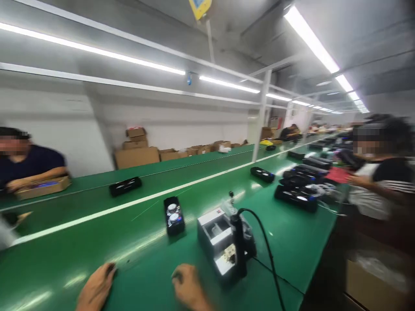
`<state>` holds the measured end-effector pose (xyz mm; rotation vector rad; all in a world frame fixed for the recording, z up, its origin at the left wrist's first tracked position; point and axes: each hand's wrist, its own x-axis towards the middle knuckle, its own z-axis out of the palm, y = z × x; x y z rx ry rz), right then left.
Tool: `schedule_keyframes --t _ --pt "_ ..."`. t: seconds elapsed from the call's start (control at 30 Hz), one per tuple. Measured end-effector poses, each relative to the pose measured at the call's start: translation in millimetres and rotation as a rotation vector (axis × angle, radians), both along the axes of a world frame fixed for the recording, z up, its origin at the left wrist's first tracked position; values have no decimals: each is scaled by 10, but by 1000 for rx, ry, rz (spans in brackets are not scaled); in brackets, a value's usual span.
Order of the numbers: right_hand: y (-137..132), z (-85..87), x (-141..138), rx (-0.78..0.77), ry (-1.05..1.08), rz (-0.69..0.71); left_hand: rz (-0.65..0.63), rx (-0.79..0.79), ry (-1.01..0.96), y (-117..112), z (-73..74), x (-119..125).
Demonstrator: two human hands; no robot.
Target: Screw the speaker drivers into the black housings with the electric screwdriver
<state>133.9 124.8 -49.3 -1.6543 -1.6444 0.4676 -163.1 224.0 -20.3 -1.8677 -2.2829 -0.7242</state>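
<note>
My left hand [96,287] is low over the green work surface [142,280], its fingers curled together and a dark patch at the fingertips. To its right my right hand [188,283] is also curled, with a dark spot near the thumb. Blur hides what either hand holds, if anything. Beside my right hand stands a grey box-shaped device [210,242] with a black-handled tool [238,242] on a cable, probably a soldering station. Beyond the hands lies a black oblong housing [174,216] with two round silvery parts, apart from both hands.
More black housings [126,186] lie along the green line, and several are piled [296,190] at the right. A co-worker [382,172] is at the right edge, another [30,164] at far left. A black cable [267,242] arcs beside the device. A cardboard box [372,280] stands below right.
</note>
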Motion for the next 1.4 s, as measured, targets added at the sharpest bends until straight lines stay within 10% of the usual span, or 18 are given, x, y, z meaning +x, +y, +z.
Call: schedule_keyframes --t 0.07,1.4 --pt "-36 37 31 5 17 63 -197 -85 -39 -82 -21 16" --pt "24 -65 99 32 60 173 2 -122 96 -108 -232 -10"
